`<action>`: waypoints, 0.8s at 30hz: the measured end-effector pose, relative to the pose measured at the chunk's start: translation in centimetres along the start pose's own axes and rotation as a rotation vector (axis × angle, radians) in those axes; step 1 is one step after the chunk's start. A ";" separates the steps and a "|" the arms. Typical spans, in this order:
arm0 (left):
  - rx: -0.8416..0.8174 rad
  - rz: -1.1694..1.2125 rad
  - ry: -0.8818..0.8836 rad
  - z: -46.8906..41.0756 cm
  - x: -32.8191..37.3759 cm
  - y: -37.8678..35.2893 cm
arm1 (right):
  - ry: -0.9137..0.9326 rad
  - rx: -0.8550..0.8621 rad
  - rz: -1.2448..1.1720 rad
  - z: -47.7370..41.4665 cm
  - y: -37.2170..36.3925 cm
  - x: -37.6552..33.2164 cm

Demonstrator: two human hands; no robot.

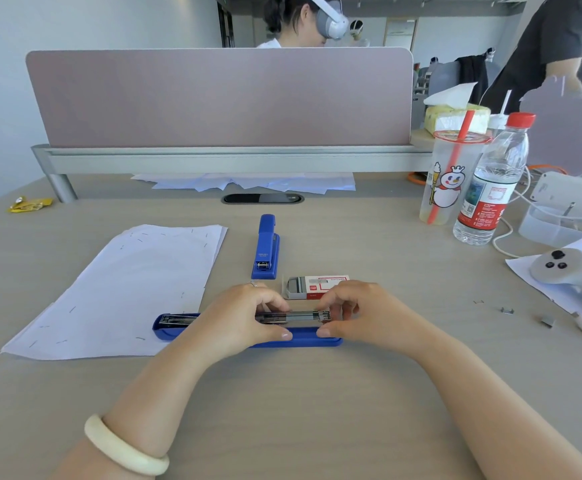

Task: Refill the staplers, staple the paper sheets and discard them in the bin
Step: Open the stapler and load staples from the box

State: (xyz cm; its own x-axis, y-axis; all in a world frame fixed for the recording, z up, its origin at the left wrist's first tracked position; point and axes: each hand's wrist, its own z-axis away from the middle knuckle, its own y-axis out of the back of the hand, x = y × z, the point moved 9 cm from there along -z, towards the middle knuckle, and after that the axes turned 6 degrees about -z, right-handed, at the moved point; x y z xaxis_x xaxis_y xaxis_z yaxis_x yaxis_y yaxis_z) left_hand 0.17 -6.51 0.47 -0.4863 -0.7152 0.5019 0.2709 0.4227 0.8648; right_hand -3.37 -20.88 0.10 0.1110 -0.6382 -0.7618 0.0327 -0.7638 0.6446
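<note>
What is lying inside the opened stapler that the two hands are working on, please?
The opened stapler shows its metal staple channel, held by the left hand and right hand. Fingers cover the middle, so its fill level cannot be told.

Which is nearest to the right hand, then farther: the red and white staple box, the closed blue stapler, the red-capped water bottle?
From the right hand:
1. Red and white staple box, just behind the fingers.
2. Closed blue stapler, behind, leftward.
3. Red-capped water bottle, far right.

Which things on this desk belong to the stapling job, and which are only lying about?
For the job:
- opened stapler
- second stapler
- staple box
- paper sheets

Lying about:
- water bottle
- drink cup
- yellow wrapper
- controller
</note>
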 end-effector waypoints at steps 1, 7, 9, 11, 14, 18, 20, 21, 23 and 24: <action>-0.017 -0.033 0.004 0.1 -0.1 0.0 | 0.013 0.012 -0.023 0.1 0.1 -0.2; -0.053 -0.119 0.003 0.1 -0.7 -0.2 | 0.189 -0.076 0.003 0.6 -2.2 -2.6; -0.058 -0.123 0.000 0.0 -0.8 -0.3 | 0.203 -0.097 0.069 0.6 -2.8 -2.7; -0.058 -0.123 -0.002 0.0 -0.9 -0.3 | 0.195 -0.090 0.108 0.5 -2.8 -2.6; -0.061 -0.115 -0.004 0.0 -1.0 -0.3 | 0.178 -0.074 0.104 0.4 -2.4 -2.3; -0.061 -0.103 -0.010 0.0 -0.9 -0.3 | 0.159 -0.072 0.136 0.4 -1.9 -1.9; -0.059 -0.103 -0.008 0.0 -0.9 -0.3 | 0.145 -0.081 0.121 0.4 -1.5 -1.7; -0.058 -0.100 -0.008 0.0 -1.0 -0.3 | 0.138 -0.083 0.112 0.5 -1.4 -1.7; -0.054 -0.096 -0.015 0.0 -1.0 -0.3 | 0.119 -0.081 0.087 0.4 -1.1 -1.4; -0.052 -0.098 -0.020 0.0 -0.9 -0.3 | 0.112 -0.079 0.071 0.4 -1.0 -1.3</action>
State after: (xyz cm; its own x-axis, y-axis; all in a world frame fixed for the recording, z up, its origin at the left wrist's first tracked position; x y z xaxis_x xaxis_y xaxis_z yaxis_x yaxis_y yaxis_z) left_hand 0.55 -5.99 -0.23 -0.5284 -0.7404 0.4155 0.2641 0.3217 0.9093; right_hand -3.98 -19.34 0.42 0.2253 -0.6723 -0.7052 0.0981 -0.7044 0.7030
